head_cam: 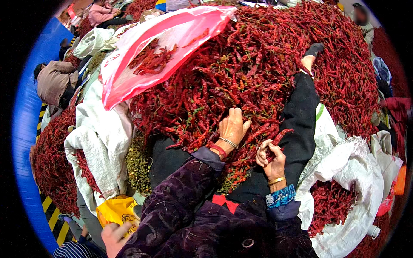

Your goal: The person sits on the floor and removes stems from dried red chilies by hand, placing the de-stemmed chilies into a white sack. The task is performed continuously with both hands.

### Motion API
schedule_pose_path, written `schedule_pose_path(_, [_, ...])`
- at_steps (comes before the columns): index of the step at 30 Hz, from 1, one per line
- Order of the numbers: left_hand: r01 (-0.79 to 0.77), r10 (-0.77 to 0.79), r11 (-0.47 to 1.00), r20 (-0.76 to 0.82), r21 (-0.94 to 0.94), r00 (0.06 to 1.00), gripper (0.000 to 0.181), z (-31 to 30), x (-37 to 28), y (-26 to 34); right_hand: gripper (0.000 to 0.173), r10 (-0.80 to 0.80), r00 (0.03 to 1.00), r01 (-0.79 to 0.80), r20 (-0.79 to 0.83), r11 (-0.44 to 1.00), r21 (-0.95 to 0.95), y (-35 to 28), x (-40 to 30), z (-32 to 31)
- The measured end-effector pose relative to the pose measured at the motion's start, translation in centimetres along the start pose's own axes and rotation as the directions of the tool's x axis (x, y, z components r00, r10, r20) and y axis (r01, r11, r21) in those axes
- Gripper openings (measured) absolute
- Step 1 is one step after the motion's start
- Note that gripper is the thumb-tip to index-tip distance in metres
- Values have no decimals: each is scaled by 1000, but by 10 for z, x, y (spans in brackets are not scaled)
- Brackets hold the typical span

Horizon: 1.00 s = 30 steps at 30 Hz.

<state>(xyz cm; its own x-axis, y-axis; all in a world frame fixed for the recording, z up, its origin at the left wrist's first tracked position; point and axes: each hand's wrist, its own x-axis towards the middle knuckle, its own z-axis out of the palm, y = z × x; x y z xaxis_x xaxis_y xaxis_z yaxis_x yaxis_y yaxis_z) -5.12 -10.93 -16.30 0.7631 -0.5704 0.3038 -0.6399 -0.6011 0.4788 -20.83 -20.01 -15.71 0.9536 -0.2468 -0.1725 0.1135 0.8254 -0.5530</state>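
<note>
A large heap of dried red chilli peppers [245, 64] spreads before me and between my legs. My left hand [233, 127], with a silver bangle and a red cord at the wrist, rests knuckles up on the heap. Its thumb sticks out to the right, and its curled fingertips are hidden. Closer to my right thigh, my right hand [271, 158] has its fingers bent around a dried red chilli pepper [282, 136], which points up and to the right. Green chilli stems [235, 180] lie among peppers in my lap, below both hands.
A pink-and-white sack [138, 84] holding chillies lies open at the far left. White woven sacks [100, 135] [364, 167] flank me, the right one containing chillies. Stems [138, 161] pile beside my left leg. Another person's hand [116, 237] is near a yellow bag [117, 211]. Several people sit around.
</note>
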Motion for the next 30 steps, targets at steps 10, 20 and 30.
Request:
schedule_pose_path(10, [-46,46,999,-19,0,999,39,13,1,18,18,1,999,3,-34,993,121,-3,4,4])
schedule_pose_path(20, [-92,85,991,-75,-98,994,30,18,-7,12,26,32,996,-41,88,994,102,2,1,-6])
schedule_pose_path(30, [-51,48,997,-56,-61,997,32,27,1,6,30,82,994,-94,76,983,159,10,-4,2])
